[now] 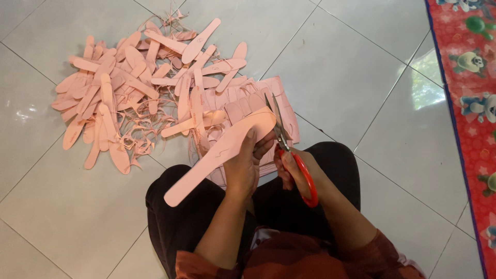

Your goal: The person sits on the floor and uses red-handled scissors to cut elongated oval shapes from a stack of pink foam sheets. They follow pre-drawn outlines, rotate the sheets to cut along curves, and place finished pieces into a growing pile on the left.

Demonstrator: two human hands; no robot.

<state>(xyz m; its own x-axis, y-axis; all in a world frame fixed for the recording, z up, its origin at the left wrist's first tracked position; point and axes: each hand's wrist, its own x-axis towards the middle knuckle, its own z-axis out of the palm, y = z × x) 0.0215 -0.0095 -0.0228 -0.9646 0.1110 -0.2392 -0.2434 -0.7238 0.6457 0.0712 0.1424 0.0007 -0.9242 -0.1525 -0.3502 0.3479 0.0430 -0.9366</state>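
While trimming the pink insole, pinch firmly with left hand. Keep right hand closed in red scissors, blades at one o'clock, clear of fingertips.

No packages, labels, signs or screens here — none.

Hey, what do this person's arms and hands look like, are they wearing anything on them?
Both hands are bare: no gloves, and no rings or watch that I can make out on the left hand or the right hand. The forearms are uncovered too. Dark reddish-brown sleeves are pushed up near the elbows, with a loose, slightly patterned look. The lap shows black trousers.
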